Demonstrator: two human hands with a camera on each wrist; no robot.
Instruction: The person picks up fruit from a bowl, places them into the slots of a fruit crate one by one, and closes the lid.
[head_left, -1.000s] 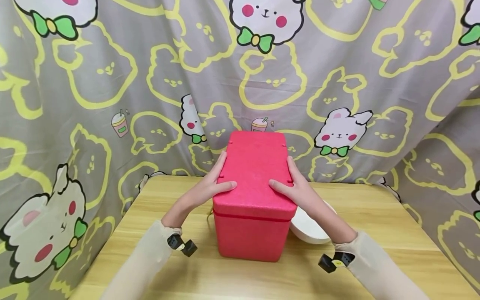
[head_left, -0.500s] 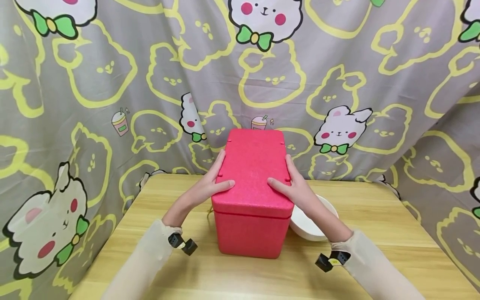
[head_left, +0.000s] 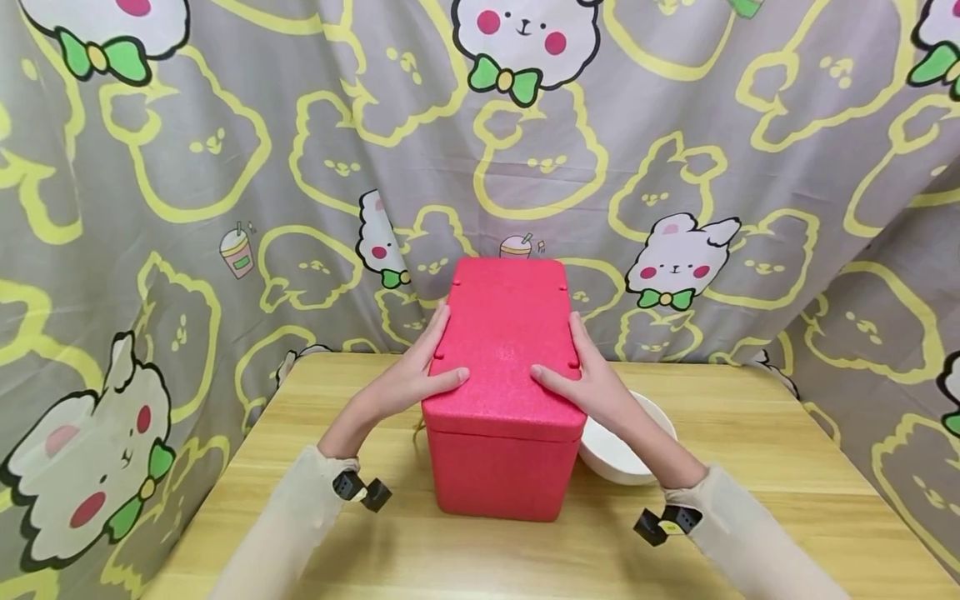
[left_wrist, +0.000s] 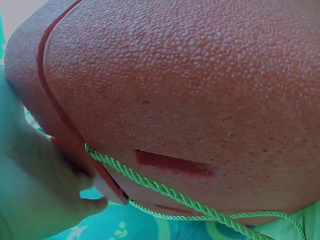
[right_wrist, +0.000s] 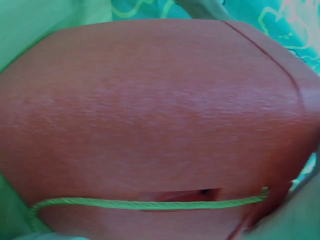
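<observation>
A red foam box [head_left: 495,475] stands on the wooden table with its red lid [head_left: 510,325] on top. My left hand [head_left: 408,379] holds the lid's left edge, thumb on the top face and fingers along the side. Mirroring it, my right hand [head_left: 596,379] holds the right edge, thumb also on top. In the left wrist view a twisted cord [left_wrist: 170,192] comes out near the lid seam and runs past a slot in the box wall. Another stretch of cord [right_wrist: 150,204] crosses a slot in the right wrist view. Most fingertips are hidden along the sides.
A white bowl [head_left: 618,454] sits right of the box, partly behind my right forearm. Grey curtain [head_left: 315,167] with cartoon prints surrounds the wooden table [head_left: 750,467] at the back and both sides.
The gap under the lid's front edge has narrowed to a thin seam. Both hands keep their hold on the lid, and the box stays nearly in place.
</observation>
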